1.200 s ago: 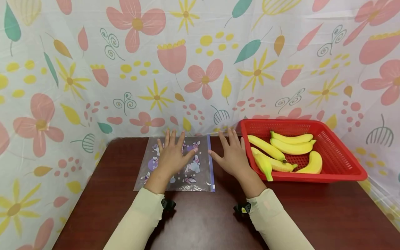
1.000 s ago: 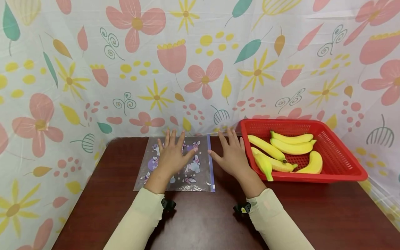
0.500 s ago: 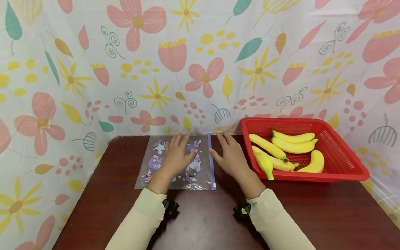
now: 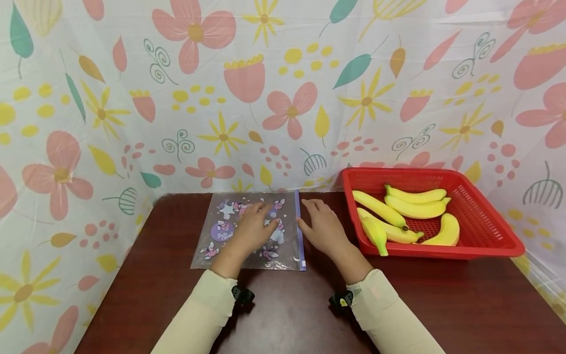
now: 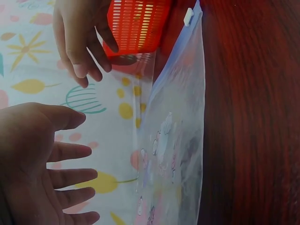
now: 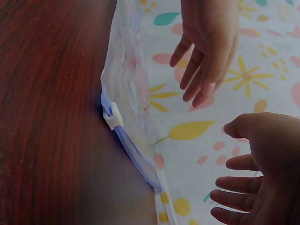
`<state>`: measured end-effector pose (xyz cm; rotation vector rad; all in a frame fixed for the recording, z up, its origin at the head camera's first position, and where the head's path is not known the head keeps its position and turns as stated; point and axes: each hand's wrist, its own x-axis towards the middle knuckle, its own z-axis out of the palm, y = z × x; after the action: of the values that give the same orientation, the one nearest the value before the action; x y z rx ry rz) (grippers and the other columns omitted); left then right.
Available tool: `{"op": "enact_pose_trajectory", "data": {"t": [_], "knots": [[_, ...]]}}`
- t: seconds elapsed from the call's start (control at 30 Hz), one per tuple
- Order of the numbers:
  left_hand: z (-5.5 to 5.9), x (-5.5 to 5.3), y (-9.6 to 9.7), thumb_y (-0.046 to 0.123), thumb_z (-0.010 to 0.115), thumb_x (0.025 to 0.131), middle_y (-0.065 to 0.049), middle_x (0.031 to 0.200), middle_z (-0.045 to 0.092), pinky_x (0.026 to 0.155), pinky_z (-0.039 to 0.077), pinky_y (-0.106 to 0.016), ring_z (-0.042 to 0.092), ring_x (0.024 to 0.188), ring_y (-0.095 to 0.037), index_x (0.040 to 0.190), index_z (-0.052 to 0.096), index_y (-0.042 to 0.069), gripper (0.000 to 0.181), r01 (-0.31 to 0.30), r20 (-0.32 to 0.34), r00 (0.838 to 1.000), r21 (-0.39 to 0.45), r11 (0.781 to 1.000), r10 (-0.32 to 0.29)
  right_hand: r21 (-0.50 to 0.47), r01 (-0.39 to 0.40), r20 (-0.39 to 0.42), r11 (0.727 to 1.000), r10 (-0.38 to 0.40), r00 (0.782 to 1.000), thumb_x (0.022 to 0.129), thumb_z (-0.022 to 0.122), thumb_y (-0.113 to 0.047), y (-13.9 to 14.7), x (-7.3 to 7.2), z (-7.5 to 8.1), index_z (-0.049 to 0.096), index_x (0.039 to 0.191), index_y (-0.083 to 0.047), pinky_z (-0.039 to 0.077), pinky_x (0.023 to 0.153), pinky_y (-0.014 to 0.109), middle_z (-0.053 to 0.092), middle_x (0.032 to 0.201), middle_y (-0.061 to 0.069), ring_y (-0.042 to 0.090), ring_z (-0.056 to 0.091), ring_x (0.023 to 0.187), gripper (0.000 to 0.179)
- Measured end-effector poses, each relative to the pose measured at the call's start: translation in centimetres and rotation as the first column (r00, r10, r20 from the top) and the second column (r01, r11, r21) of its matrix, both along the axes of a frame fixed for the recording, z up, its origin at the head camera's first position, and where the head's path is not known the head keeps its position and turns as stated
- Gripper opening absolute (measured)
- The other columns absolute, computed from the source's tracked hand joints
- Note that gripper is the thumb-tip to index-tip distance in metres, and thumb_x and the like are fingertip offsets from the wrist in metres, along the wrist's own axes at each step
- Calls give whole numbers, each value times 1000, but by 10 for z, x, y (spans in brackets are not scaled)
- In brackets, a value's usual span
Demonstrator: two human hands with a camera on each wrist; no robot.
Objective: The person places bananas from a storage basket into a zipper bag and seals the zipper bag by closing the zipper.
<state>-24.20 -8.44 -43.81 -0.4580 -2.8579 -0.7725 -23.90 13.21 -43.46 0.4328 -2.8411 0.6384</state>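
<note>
A clear zip bag [image 4: 283,241] with purple and pink cartoon prints lies flat on the table, its blue zip edge on the right. The white zip slider [image 6: 112,117] sits at the near end of that edge. My left hand [image 4: 249,231] hovers above the bag, palm down, fingers loosely bent and holding nothing. Just right of the zip edge, my right hand [image 4: 327,231] hangs in the air with relaxed fingers, also holding nothing. Both wrist views show the hands apart from the bag; the left hand [image 5: 37,159] has its fingers spread there.
A red plastic basket [image 4: 486,236] stands on the right of the brown table [image 4: 283,314]. Several yellow bananas [image 4: 415,209] lie in it, one resting over its near-left rim. A flower-printed sheet [image 4: 283,123] covers the wall behind and the sides.
Both hands have drawn back slightly towards the body, and their fingers have gone from straight and spread to loosely bent. The bag, basket and bananas have not moved.
</note>
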Motion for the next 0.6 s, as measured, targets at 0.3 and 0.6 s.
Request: {"op": "enact_pose_trajectory", "data": {"t": [0.3,0.6], "knots": [[-1,3,5,30,59,99,-21,136,60,106,47,-53,60,125,-40,132,64,2,43,16,58,998,23,1000,-17,24,-7,14,1000,6,1000,94,67,-33,-1,-1,-8,60,136,-3,50,105,52,59,133,20,35,59,121,52],[-8,3,9,29,59,99,-21,129,64,100,51,-49,65,116,-35,125,68,3,37,60,75,995,30,998,-62,34,-8,102,999,4,995,94,67,-32,-3,0,-13,60,136,-3,53,100,51,60,131,20,34,62,115,52]]}}
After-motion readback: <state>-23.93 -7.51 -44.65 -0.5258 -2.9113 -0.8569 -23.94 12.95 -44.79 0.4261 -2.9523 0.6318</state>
